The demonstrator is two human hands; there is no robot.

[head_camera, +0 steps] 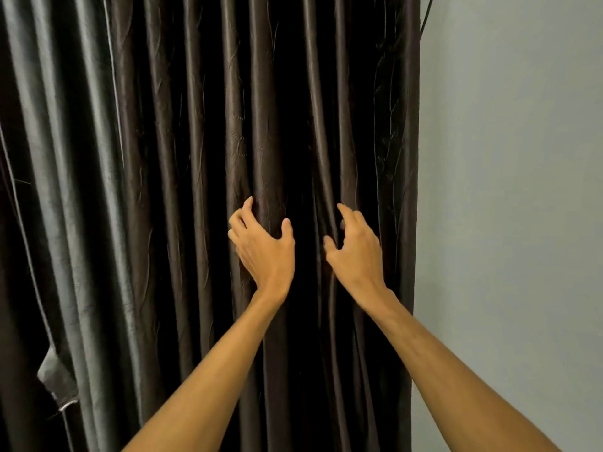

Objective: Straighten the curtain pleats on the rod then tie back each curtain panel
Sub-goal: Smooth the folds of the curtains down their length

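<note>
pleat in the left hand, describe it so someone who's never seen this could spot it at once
A dark brown curtain fills the view as far as the grey wall on the right. Near its middle, the pleat is the rounded fold running up from the left hand. Alone among its neighbours, it sits between that hand's thumb and curled fingers.

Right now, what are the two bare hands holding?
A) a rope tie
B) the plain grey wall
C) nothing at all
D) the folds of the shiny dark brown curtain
D: the left hand and the right hand each curl their fingers round a fold of the shiny dark brown curtain, while the plain grey wall stands untouched to the right.
</note>
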